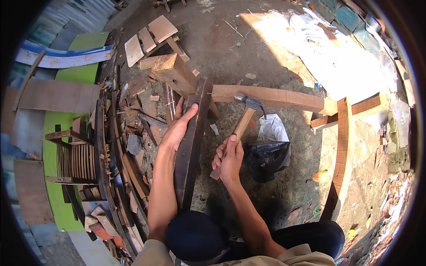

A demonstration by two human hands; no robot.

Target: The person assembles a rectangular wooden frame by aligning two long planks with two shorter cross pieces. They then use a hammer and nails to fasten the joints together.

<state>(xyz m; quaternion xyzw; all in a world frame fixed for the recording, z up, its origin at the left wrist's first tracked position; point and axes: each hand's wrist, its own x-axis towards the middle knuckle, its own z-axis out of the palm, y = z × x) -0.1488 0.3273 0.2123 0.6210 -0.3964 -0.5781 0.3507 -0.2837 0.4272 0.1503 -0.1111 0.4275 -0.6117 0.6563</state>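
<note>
My right hand is closed around the wooden handle of a claw hammer. The hammer's steel head points away from me, just right of a dark wooden beam, and does not touch it. Against the beam's left side lies my left hand, its thumb over the top edge and its other fingers mostly hidden. At its far end the dark beam meets a thick, lighter wooden post. From that joint a long pale wooden rail runs to the right, behind the hammer head.
Another rough timber stands at the right, by the rail's far end. A black plastic bag lies on the ground right of my hammer hand. Wood scraps and long dark strips crowd the left side. Short boards are stacked farther off.
</note>
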